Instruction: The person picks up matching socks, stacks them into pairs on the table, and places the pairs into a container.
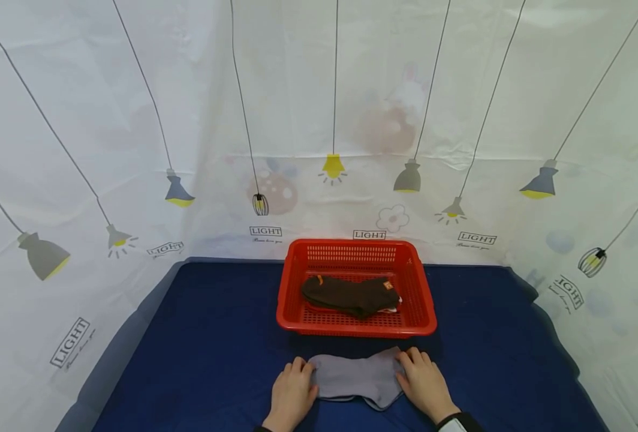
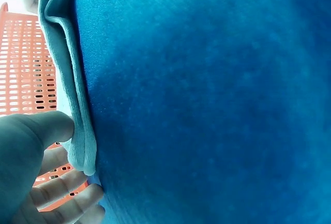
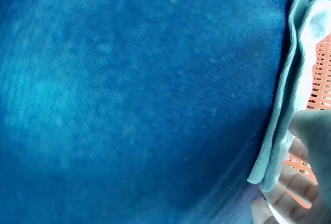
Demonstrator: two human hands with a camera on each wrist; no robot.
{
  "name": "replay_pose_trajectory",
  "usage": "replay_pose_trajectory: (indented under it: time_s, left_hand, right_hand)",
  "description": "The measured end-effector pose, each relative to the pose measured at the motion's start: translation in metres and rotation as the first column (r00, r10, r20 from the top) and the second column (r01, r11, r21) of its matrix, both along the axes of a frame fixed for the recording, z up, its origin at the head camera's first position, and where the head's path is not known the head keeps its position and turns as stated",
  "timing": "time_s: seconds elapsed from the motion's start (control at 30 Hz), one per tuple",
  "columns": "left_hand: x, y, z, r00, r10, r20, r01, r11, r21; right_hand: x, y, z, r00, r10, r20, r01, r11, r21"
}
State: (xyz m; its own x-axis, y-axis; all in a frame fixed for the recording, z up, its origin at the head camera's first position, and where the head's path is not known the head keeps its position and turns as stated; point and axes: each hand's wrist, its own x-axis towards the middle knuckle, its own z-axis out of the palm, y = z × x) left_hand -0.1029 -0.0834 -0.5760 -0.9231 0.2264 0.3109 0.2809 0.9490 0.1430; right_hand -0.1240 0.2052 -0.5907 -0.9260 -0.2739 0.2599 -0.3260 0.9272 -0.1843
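Observation:
A pair of grey socks [image 1: 354, 378], one laid over the other, stretches sideways on the dark blue cloth. My left hand [image 1: 291, 391] holds its left end, the thumb [image 2: 57, 127] on the near edge and the fingers around the end. At the opposite end, my right hand [image 1: 424, 384] grips the socks between its thumb [image 3: 305, 123] and fingers. Two stacked layers show along the near edge in both wrist views. Just beyond the socks stands a red plastic basket [image 1: 355, 331], with dark brown socks [image 1: 346, 294] lying inside.
Dark blue cloth [image 1: 211, 348] covers the table. White sheeting [image 1: 297, 78] printed with hanging lamps rises behind the basket and along both sides. Pale and reddish bits peek out under the brown socks.

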Motion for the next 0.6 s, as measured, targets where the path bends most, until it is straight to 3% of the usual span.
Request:
replay_pose_trajectory:
  time_s: [0.27, 0.6]
  left_hand:
    - [0.0001, -0.0005, 0.0008, 0.998, 0.031, 0.064, -0.03, 0.999, -0.012]
    - [-0.003, 0.0027, -0.0028, 0.995, 0.046, 0.092, -0.045, 0.999, -0.01]
  right_hand:
    - [-0.0005, -0.0034, -0.0018, 0.999, -0.03, 0.025, 0.03, 0.999, -0.017]
    - [0.0005, -0.0078, -0.0071, 0.999, -0.038, 0.006, 0.038, 0.999, -0.026]
